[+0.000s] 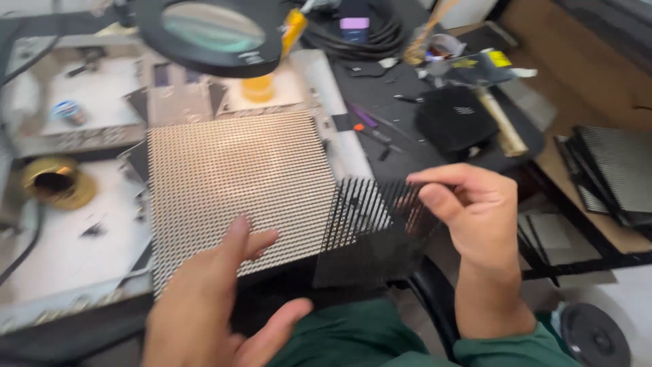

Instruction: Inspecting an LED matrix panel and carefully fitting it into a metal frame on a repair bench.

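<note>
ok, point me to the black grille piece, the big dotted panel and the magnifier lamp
black grille piece (pixel 367 231), head view, on its slatted middle, held by the right hand (pixel 475 211).
dotted panel (pixel 238 177), head view, on the centre of its dotted face.
magnifier lamp (pixel 212 28), head view, on the lens.

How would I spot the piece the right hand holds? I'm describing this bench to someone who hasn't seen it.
Start at the big dotted square panel in the middle of the bench, below the round magnifier lamp. At its lower right corner, the right hand pinches a thin black grille. Unlike the pale panel, it is dark, smaller and see-through.
</note>
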